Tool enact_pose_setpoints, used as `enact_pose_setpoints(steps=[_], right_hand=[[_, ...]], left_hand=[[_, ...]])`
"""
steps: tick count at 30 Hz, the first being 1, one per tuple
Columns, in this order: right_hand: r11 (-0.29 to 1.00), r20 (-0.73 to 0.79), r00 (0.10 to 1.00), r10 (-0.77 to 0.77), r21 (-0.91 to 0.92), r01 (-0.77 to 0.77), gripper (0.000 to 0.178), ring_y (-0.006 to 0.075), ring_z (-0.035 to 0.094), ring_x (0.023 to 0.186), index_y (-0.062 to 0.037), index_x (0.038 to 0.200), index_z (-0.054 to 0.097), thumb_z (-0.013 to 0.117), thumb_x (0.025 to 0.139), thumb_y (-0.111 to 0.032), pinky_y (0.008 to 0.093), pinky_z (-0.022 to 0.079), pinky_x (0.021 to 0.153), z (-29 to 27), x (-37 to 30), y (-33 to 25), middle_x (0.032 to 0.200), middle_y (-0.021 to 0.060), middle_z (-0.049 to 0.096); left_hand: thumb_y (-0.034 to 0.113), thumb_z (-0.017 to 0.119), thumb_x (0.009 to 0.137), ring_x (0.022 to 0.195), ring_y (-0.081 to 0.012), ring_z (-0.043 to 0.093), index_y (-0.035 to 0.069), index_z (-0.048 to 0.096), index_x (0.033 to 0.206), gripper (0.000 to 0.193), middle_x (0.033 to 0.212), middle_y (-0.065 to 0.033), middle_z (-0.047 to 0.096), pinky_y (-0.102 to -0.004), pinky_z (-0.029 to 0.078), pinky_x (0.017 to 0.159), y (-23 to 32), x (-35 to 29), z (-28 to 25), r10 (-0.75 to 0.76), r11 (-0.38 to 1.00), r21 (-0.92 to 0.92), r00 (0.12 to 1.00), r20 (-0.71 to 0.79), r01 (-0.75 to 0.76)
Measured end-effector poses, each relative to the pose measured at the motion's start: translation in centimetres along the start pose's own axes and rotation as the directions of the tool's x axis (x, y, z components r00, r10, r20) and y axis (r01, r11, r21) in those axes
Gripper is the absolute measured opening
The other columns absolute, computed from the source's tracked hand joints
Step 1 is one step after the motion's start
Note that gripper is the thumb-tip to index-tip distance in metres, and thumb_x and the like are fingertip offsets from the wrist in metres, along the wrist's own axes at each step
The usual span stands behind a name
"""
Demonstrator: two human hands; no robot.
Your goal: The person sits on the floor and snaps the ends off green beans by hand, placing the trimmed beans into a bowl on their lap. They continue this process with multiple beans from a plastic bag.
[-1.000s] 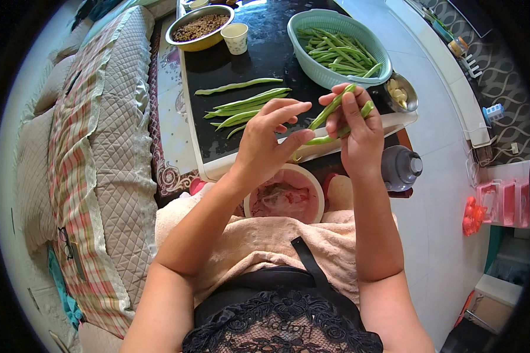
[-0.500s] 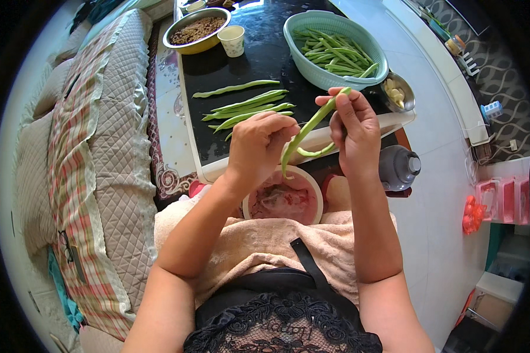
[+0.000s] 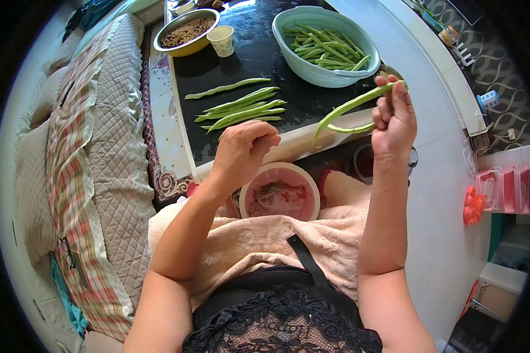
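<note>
Right hand (image 3: 394, 117) grip pinches long green bean pod (image 3: 350, 107) | left hand (image 3: 241, 150) curled, apparently empty | peel string steadily over pink bowl (image 3: 280, 194).

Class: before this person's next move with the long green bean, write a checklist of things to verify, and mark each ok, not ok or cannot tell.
1. Bean gripped by right hand: ok.
2. Left hand off the bean, closed above the pink bowl: ok.
3. String fully stripped off bean: cannot tell.
4. Pink bowl sits on the towel-covered lap: ok.
5. Teal basket of beans within reach: ok, likely.
6. Loose beans lie flat on the black table: ok.
</note>
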State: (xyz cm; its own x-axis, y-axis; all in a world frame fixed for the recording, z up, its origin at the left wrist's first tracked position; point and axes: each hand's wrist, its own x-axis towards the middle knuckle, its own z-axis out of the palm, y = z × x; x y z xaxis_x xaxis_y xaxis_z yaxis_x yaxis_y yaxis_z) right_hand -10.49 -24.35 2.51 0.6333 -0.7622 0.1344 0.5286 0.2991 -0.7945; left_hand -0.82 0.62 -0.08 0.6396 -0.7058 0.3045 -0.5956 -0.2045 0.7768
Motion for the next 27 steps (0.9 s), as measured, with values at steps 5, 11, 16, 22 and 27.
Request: enact_pose_setpoints(steps=[5,11,16,22,27], right_hand=[[0.994,-0.092,0.991,-0.102,0.015,0.104,0.018,0.0032,0.028,0.048,-0.0036,0.104,0.06,0.054,0.098,-0.019,0.0174,0.024,0.041,-1.6,1.1,-1.5,0.099,0.0131,0.069],[0.989,-0.227,0.964,-0.139,0.009,0.145,0.017,0.0036,0.027,0.049,-0.0042,0.103,0.058,0.051,0.1,-0.019,0.0182,0.023,0.042,-2.5,1.5,-2.5,0.105,0.0123,0.067],[0.987,-0.226,0.961,-0.157,0.01,0.163,0.017,0.0041,0.027,0.049,-0.0049,0.103,0.058,0.05,0.1,-0.019,0.0182,0.023,0.042,-2.9,1.6,-3.0,0.105,0.0117,0.067],[0.993,-0.155,0.981,-0.113,0.027,0.119,0.017,0.0043,0.027,0.049,-0.0051,0.103,0.059,0.051,0.1,-0.02,0.0185,0.024,0.042,-2.1,1.2,-2.2,0.104,0.0113,0.068],[0.997,-0.071,0.996,-0.051,0.049,0.054,0.018,0.0046,0.027,0.048,-0.0064,0.105,0.061,0.054,0.098,-0.022,0.0184,0.024,0.042,-1.2,0.7,-0.8,0.102,0.0112,0.069]], left_hand=[[0.008,0.062,0.084,0.066,-0.0202,0.06,0.002,0.065,0.083,0.007,0.073,-0.0097,0.063,-0.0301,0.047,0.059,-0.9,-0.7,0.1,-0.039,0.998,0.055,0.994,0.099,0.033],[0.022,0.056,0.087,0.079,-0.0339,0.064,0.006,0.065,0.082,0.019,0.078,-0.0128,0.067,-0.0412,0.05,0.071,-0.6,-1.3,0.3,-0.204,0.95,0.289,0.931,0.302,0.115],[0.028,0.055,0.089,0.081,-0.0346,0.064,0.007,0.067,0.084,0.024,0.08,-0.0147,0.067,-0.0442,0.049,0.074,-0.6,-1.9,1.7,-0.299,0.9,0.429,0.829,0.473,0.08],[0.023,0.062,0.086,0.085,-0.0321,0.064,0.008,0.07,0.085,0.016,0.09,-0.0086,0.068,-0.0423,0.05,0.073,-2.6,-2.8,4.0,-0.158,0.944,0.325,0.786,0.597,-0.057],[0.026,0.059,0.091,0.08,-0.0284,0.064,0.005,0.071,0.089,0.024,0.084,-0.0111,0.065,-0.0368,0.05,0.071,0.1,-1.2,3.2,-0.325,0.946,0.135,0.86,0.394,0.296]])
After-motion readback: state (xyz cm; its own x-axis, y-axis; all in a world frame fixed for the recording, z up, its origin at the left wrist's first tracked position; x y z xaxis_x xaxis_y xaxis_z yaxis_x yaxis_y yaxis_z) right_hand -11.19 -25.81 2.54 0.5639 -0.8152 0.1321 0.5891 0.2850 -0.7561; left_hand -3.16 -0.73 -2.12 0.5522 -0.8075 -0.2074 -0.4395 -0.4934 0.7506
